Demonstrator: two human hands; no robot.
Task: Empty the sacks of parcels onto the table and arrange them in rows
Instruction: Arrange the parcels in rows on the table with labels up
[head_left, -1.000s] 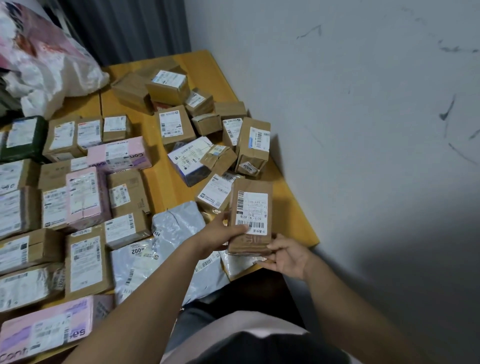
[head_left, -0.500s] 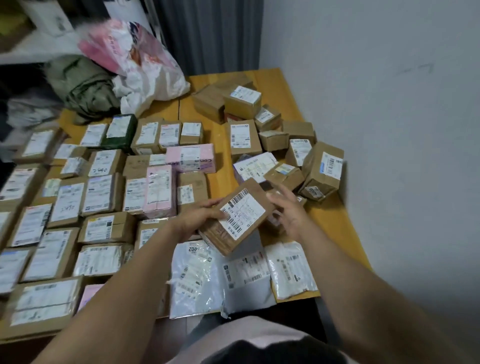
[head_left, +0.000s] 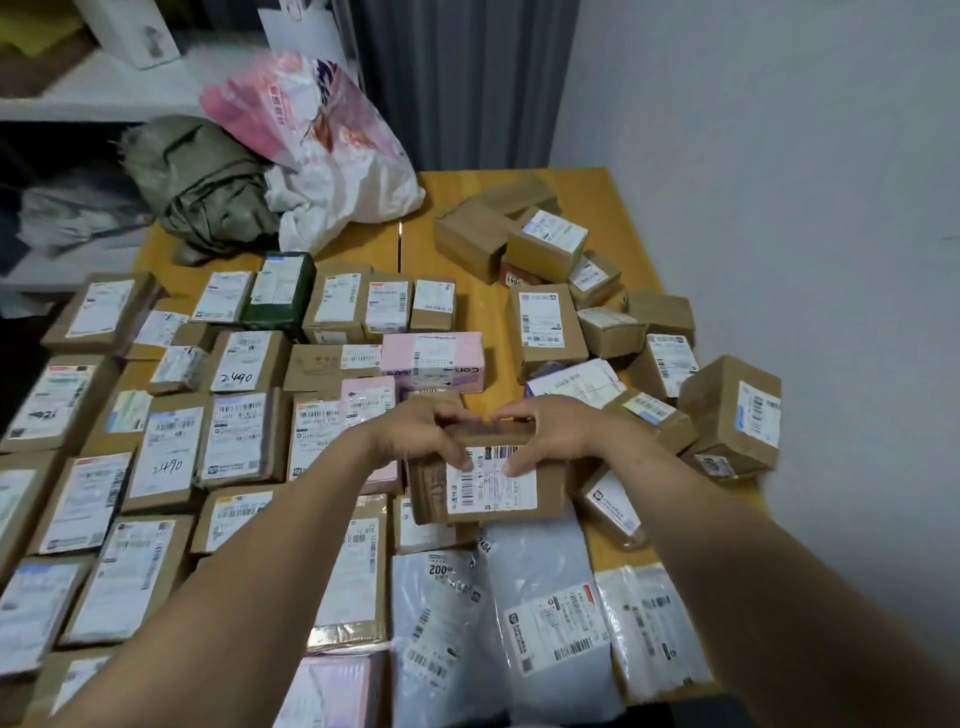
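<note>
Arranging step: left hand (head_left: 415, 436) and right hand (head_left: 556, 434) grip one box (head_left: 488, 480) — next, seat it in the row.

A makeshift parcel-sorting corner is seen here, most likely a back room or small storeroom rather than a proper depot. A yellow wooden table (head_left: 597, 187) is pushed against a plain grey wall (head_left: 779, 156), and it is covered with labelled cardboard parcels (head_left: 543, 322) and grey mailer bags (head_left: 545, 613). Emptied sacks, one pink-and-white (head_left: 332, 150) and one olive green (head_left: 202, 182), are heaped at the far edge. A dark curtain (head_left: 457, 78) is hung behind, and white shelving (head_left: 93, 98) is glimpsed at the left.
</note>
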